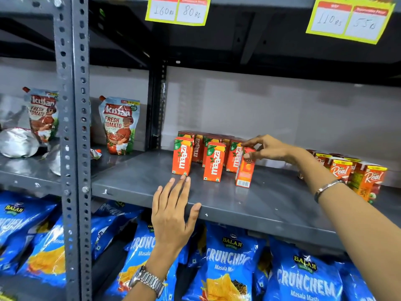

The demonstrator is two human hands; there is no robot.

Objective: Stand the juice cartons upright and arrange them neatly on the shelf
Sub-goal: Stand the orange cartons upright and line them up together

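Note:
Several small orange Maaza juice cartons stand upright on the grey metal shelf, in a front row and a back row. The front-left carton and the middle carton face forward. My right hand pinches the top of the rightmost front carton, which stands upright and turned side-on, barcode showing. My left hand lies flat and open on the shelf's front edge, fingertips just short of the front-left carton, holding nothing.
Real juice cartons stand at the shelf's right, behind my right forearm. Kissan tomato pouches sit left of the slotted upright post. Blue Balaji chip bags fill the shelf below. Price tags hang above.

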